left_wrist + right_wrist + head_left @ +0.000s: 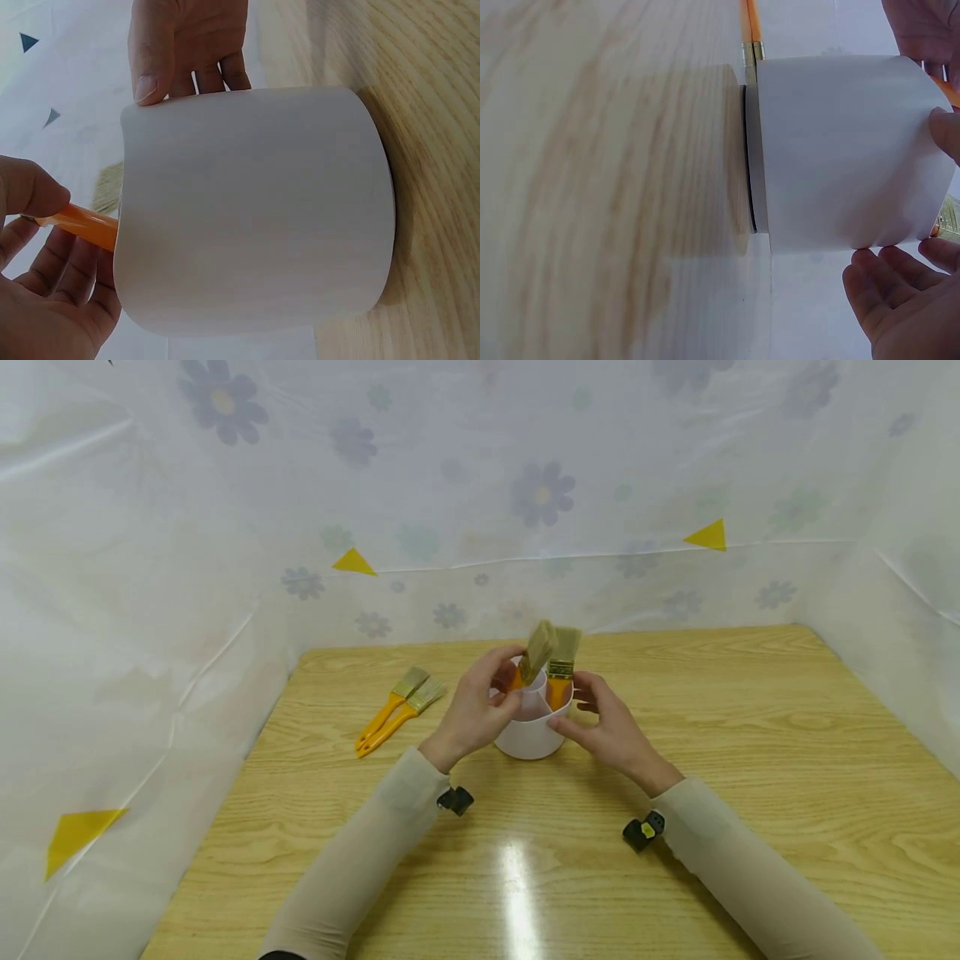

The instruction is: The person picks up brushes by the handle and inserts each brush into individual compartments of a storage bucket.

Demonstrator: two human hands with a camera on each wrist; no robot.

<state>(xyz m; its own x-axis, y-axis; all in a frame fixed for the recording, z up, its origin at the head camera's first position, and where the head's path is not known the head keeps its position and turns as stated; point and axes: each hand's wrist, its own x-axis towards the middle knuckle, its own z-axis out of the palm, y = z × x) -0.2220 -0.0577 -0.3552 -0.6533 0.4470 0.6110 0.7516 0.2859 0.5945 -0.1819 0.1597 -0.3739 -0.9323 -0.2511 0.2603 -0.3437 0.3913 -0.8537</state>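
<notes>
A white round organizer with inner dividers (529,742) stands on the table between both hands. My left hand (477,700) pinches a paintbrush (539,650) near its metal band, bristles up; its orange handle (91,227) runs down inside the organizer's rim. A second paintbrush (564,653) stands bristles up in the right-hand compartment. My right hand (617,727) holds the organizer's right side, thumb at the front of the rim and fingertips (866,256) against the wall. The lower ends of both handles are hidden inside the organizer.
Two more orange-handled paintbrushes (388,728) lie side by side, overlapping, on the wooden table (750,718) to the left of the organizer. A flowered plastic sheet (450,485) hangs behind the table and along its sides.
</notes>
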